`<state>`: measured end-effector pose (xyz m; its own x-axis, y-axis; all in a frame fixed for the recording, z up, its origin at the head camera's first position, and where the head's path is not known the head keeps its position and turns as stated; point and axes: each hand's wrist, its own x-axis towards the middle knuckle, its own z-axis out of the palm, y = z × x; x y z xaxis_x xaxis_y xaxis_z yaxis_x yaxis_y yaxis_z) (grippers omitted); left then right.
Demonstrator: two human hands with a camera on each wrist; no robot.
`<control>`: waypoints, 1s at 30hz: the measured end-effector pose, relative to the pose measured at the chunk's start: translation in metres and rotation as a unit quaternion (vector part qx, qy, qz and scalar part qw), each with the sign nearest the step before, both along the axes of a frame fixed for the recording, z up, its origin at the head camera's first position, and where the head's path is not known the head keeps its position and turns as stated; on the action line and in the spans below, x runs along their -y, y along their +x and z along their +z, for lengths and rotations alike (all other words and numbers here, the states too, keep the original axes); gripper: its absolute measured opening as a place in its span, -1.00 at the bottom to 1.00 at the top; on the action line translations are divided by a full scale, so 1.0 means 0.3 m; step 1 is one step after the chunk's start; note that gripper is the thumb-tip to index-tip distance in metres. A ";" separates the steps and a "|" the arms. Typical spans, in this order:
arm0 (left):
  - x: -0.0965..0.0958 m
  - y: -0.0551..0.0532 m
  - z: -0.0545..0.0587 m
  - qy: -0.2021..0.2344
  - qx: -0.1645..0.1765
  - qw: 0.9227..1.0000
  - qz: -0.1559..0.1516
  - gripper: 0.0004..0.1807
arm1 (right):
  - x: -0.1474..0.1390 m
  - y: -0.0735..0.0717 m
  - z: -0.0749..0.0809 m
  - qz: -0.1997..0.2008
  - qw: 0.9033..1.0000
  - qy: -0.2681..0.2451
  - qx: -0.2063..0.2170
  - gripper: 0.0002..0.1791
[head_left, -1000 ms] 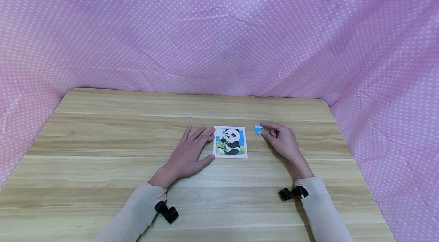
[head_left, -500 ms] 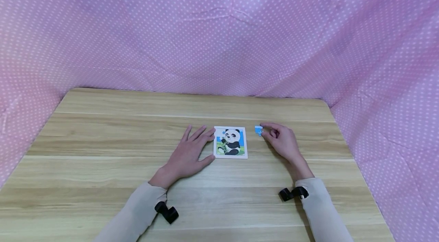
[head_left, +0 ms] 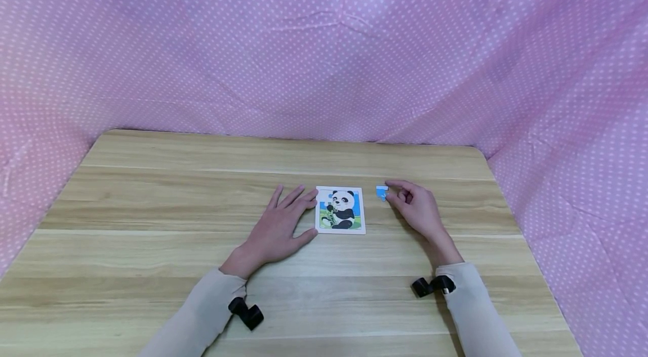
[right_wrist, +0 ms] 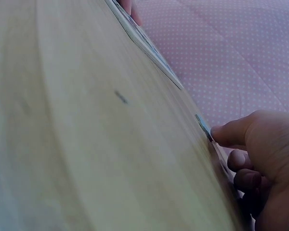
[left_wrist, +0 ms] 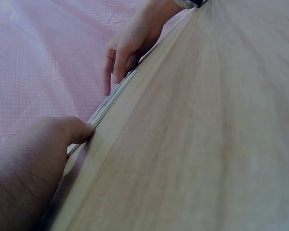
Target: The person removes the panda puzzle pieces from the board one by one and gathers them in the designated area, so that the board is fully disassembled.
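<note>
A white-framed panda jigsaw puzzle (head_left: pixel 340 209) lies on the wooden table, its upper left corner showing pale instead of blue. My left hand (head_left: pixel 281 227) is spread flat, with the thumb and two fingertips at the puzzle's left edge. In the left wrist view, the left thumb (left_wrist: pixel 79 129) meets the side of the frame. Right of the puzzle, my right hand (head_left: pixel 416 206) holds a small blue puzzle piece (head_left: pixel 382 192) by its right side, between thumb and forefinger. The right wrist view shows the thumb against the piece's end, close over the table; the forefinger is hidden there.
The wooden table (head_left: pixel 152 188) has rounded far corners. A pink dotted cloth (head_left: pixel 324 53) hangs behind it and along both sides. Both wrists wear small black cameras over pale sleeves.
The right forefinger has shifted very slightly away from the piece's top corner. The left hand and the puzzle have stayed in place.
</note>
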<state>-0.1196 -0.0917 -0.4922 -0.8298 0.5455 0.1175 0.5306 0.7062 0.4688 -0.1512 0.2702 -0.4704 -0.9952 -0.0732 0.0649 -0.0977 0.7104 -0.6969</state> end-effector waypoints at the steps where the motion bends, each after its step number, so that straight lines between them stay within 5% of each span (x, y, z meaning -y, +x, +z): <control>1: 0.000 0.000 0.000 0.000 0.001 1.000 0.000 -0.24 | 0.000 0.000 0.001 -0.001 1.000 -0.002 0.000 -0.63; 30: 0.000 0.001 0.001 0.007 -0.002 1.000 -0.002 -0.25 | -0.002 0.001 0.005 -0.006 0.999 -0.032 0.001 -0.61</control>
<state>-0.1193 -0.0916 -0.4920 -0.8271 0.5471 0.1289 0.5357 0.6978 0.4755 -0.1509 0.2707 -0.4689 -0.9962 -0.0565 0.0670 -0.0876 0.6660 -0.7408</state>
